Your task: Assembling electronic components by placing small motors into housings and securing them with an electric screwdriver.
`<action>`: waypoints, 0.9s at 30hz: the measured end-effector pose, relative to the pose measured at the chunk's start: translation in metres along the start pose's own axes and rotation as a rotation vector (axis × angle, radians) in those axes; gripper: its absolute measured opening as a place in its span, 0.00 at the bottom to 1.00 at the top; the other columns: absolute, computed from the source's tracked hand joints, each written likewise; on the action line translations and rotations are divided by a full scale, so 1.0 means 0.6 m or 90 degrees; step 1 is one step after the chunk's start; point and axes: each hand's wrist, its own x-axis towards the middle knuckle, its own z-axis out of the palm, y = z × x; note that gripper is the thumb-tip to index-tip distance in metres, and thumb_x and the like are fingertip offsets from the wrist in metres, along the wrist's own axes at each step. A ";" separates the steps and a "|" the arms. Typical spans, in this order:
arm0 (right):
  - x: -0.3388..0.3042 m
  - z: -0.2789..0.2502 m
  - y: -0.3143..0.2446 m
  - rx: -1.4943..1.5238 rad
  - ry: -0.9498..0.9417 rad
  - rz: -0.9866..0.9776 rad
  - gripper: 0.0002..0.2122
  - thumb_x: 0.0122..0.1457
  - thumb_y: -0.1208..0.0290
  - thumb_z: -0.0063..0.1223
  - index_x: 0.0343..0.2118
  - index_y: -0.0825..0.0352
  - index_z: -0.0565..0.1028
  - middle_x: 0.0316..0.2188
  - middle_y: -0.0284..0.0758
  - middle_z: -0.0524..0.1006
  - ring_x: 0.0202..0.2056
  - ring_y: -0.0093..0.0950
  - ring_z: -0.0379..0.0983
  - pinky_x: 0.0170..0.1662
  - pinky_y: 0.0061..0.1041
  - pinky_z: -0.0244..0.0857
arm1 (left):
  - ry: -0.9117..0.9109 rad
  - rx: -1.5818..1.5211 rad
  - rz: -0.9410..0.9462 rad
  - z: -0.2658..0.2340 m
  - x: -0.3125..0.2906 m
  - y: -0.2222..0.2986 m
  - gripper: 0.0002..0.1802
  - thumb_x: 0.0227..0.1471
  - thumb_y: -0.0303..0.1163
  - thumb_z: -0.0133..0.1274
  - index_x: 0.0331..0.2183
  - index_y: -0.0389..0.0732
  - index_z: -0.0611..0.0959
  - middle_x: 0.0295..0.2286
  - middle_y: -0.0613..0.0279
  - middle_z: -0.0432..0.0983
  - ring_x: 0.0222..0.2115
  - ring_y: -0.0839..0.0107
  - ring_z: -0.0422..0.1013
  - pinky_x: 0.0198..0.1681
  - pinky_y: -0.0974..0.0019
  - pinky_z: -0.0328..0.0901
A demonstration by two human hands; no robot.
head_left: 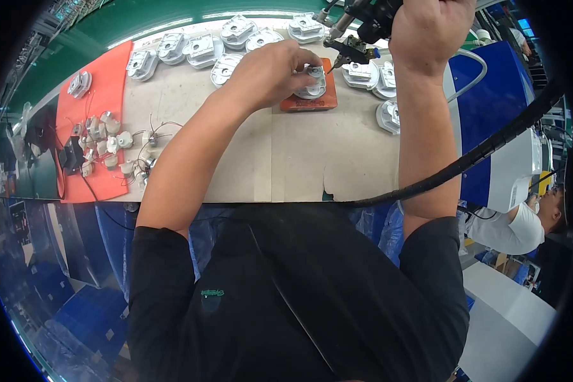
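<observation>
My left hand [275, 73] reaches over an orange block [309, 102], its fingers curled against a white plastic housing [313, 89] that rests on top. Part of that housing is hidden behind the fingers. My right hand [430, 32] is raised at the upper right, wrapped around a black power screwdriver [377, 22]. The driver's metal front end and thin tip [336, 65] hang just right of the housing, apart from it.
Several similar white housings [204, 51] line the far side of the worktable [235, 165]. On a red mat [118, 175] at left lie small wired motors [111, 143]. A thick black cable [490, 143] crosses my right forearm. Another person [519, 229] sits at far right.
</observation>
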 end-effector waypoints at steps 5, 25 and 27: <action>-0.006 0.003 0.002 0.004 -0.002 0.031 0.12 0.63 0.69 0.62 0.45 0.66 0.74 0.31 0.24 0.73 0.29 0.13 0.66 0.33 0.13 0.59 | -0.003 0.006 -0.005 -0.003 0.000 0.005 0.18 0.53 0.37 0.64 0.47 0.50 0.86 0.35 0.60 0.79 0.37 0.63 0.77 0.42 0.60 0.72; -0.016 0.009 0.025 0.034 -0.039 0.032 0.10 0.63 0.68 0.62 0.43 0.65 0.74 0.30 0.22 0.72 0.29 0.13 0.65 0.32 0.13 0.58 | 0.026 -0.009 0.004 0.002 -0.002 0.001 0.17 0.52 0.38 0.65 0.46 0.49 0.86 0.36 0.59 0.79 0.38 0.62 0.78 0.42 0.61 0.73; -0.014 0.009 0.030 0.061 -0.047 0.023 0.10 0.63 0.68 0.62 0.43 0.65 0.74 0.30 0.22 0.72 0.30 0.13 0.65 0.33 0.13 0.58 | 0.026 -0.014 0.001 0.001 -0.002 0.002 0.17 0.52 0.37 0.65 0.45 0.49 0.86 0.36 0.59 0.79 0.38 0.62 0.78 0.43 0.60 0.73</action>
